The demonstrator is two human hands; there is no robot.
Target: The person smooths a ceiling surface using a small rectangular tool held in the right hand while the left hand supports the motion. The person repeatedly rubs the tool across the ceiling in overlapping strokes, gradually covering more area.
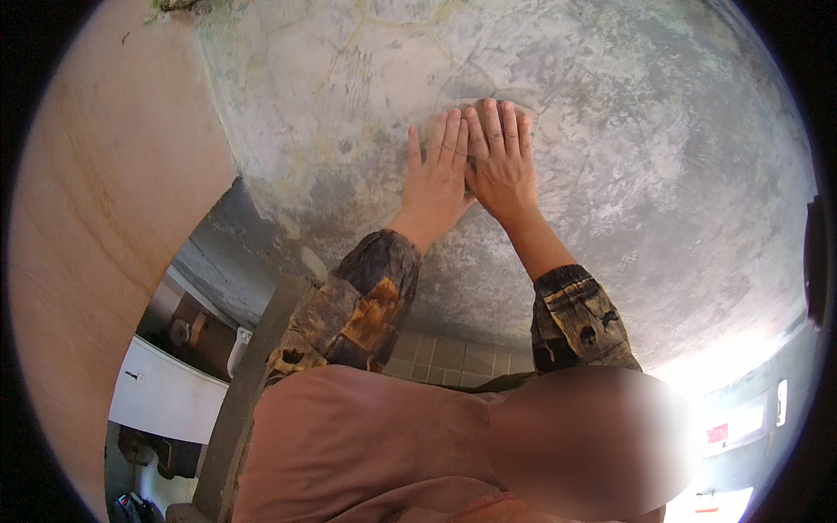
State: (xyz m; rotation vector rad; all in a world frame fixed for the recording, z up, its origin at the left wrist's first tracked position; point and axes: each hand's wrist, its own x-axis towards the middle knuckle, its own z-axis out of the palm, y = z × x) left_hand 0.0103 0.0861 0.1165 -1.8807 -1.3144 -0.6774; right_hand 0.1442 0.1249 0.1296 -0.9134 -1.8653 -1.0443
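Observation:
Both hands lie flat against a mottled grey and whitish plaster wall (628, 157), side by side and touching. My left hand (438, 170) has its fingers stretched upward, the outermost one spread from the rest. Slightly higher is my right hand (504, 161), its fingers straight and its inner edge against the left hand. A thin curved edge (526, 112) shows around the right fingertips; I cannot tell whether it is a flat piece under the palm or a mark on the wall. Dark patterned sleeves cover both forearms.
A smooth tan surface (105, 200) curves along the left. At the lower left are a grey post-like edge (253, 392), a white cabinet-like panel (166, 392) and small items below it. Grey tiles (449, 356) show between my arms. Bright light enters at the lower right.

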